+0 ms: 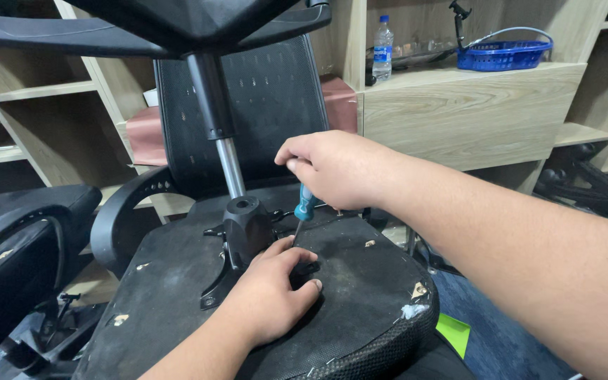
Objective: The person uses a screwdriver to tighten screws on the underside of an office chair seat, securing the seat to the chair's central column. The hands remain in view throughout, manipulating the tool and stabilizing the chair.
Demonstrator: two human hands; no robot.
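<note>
An office chair lies upside down, its black seat underside facing up. A black tilt mechanism is bolted at its middle, with a gas lift column rising to the star base overhead. My right hand grips a screwdriver with a teal handle, tip pointing down at the mechanism plate. My left hand rests flat on the seat underside beside the mechanism, fingers curled over a black bracket part.
A black mesh backrest stands behind. Another black chair part lies at the left. Wooden shelves hold a water bottle and a blue basket. A green scrap lies on the blue floor.
</note>
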